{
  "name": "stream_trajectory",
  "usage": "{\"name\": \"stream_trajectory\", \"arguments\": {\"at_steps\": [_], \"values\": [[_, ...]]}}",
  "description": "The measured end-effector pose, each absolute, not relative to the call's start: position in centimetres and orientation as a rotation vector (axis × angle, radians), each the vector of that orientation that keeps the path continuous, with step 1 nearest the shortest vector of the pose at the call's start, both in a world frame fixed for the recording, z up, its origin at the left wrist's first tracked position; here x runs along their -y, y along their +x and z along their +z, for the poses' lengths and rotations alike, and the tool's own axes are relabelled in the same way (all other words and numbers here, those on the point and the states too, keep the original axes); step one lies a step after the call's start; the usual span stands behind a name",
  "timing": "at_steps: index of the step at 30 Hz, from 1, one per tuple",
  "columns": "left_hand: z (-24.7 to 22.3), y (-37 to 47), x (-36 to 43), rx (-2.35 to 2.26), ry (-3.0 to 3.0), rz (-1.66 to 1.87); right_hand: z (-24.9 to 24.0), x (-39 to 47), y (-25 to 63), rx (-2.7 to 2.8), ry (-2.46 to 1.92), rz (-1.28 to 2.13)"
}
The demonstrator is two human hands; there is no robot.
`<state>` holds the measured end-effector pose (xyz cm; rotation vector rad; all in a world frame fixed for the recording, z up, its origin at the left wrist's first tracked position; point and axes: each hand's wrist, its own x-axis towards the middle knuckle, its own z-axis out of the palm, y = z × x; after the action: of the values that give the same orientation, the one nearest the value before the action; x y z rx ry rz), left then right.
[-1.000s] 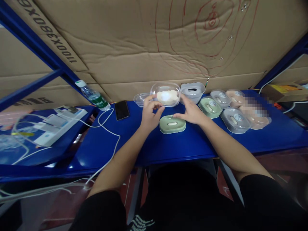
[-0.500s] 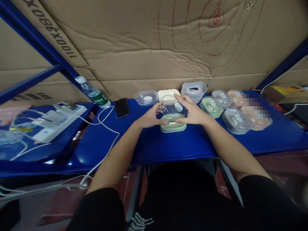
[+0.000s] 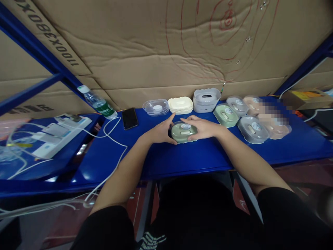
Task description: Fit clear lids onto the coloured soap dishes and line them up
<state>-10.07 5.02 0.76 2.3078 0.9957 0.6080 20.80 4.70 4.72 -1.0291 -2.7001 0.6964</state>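
A green soap box (image 3: 184, 133) with a clear lid and a round sticker lies on the blue table between my hands. My left hand (image 3: 163, 132) grips its left side, thumb at the front edge. On the right side, my right hand (image 3: 202, 127) holds the lid and box with its fingers curved round the edge. Behind them are a stack of cream trays (image 3: 180, 105), a stack of clear lids (image 3: 156, 107) and a stack of grey-white boxes (image 3: 206, 100). Another lidded green box (image 3: 226, 115) sits to the right.
Lidded grey boxes (image 3: 253, 129) and pinkish ones (image 3: 278, 130) stand on the right of the blue table (image 3: 192, 159). A phone (image 3: 130, 118), a water bottle (image 3: 100, 104), white cables and a power strip (image 3: 62, 137) lie left. Cardboard (image 3: 135, 69) rises behind.
The clear lid, held above the green box before, has come down onto it. Both hands have lowered with it, and the cream trays behind are now uncovered. The view has shifted slightly.
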Motion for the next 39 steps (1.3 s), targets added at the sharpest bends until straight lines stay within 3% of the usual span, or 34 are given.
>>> {"name": "stream_trajectory", "arguments": {"at_steps": [20, 31, 39], "values": [[0.0, -10.5, -6.0, -1.132, 2.413, 0.567, 4.2, -4.9, 20.9, 2.667, -1.090, 0.570], [-0.5, -10.1, -6.2, -1.273, 2.514, 0.532, 5.2, -4.3, 21.4, 2.569, -1.710, 0.275], [0.1, -9.8, -5.7, -1.239, 2.585, 0.461, 4.8, -4.5, 20.9, 2.700, -1.005, 0.159]]}}
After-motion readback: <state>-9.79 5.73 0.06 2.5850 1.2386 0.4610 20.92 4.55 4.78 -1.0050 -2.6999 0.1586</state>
